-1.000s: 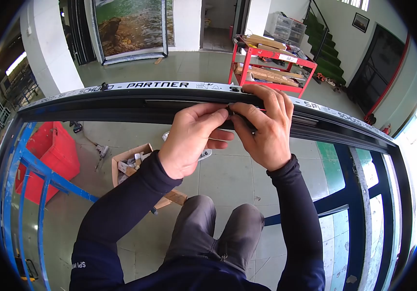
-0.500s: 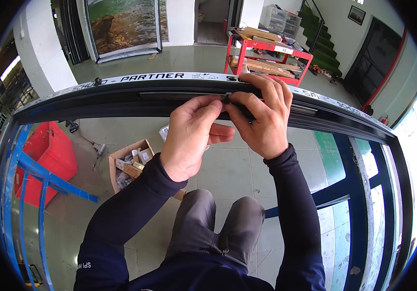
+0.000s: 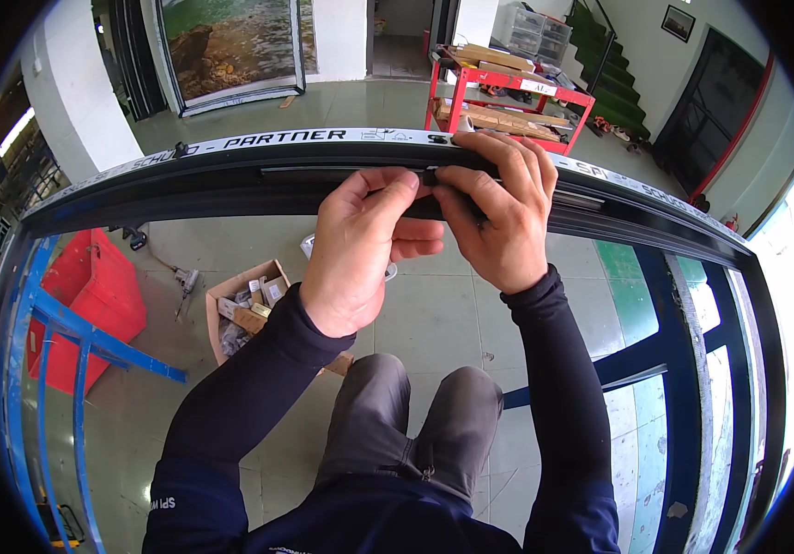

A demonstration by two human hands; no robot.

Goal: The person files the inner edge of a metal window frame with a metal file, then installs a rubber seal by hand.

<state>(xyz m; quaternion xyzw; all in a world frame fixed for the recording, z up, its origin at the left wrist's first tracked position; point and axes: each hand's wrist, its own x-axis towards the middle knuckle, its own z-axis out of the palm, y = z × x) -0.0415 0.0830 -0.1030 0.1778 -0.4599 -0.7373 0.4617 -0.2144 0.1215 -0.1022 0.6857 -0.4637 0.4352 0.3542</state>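
A dark window or door frame profile point(image 3: 203, 196) spans the view, with white printed film point(image 3: 286, 138) along its far edge. A thin metal strip point(image 3: 309, 170) lies in its groove. At the groove, my right hand point(image 3: 503, 208) pinches a small black piece point(image 3: 427, 176) between thumb and index finger, its other fingers resting over the film. My left hand point(image 3: 360, 245) is just left of it, thumb pressed to the index finger at the same small piece and the lower fingers curled. The piece's exact kind is too small to tell.
Below the frame are a red bin point(image 3: 92, 305), a blue trestle point(image 3: 78, 328) and a cardboard box point(image 3: 247, 309) of small parts. A cordless drill point(image 3: 136, 238) lies on the floor. Beyond stands a red cart point(image 3: 508, 92) carrying long pieces. Blue supports point(image 3: 683, 397) stand at right.
My left thumb and fingers have shifted slightly left along the small black piece. My right hand stays almost in place. The view has tilted very slightly.
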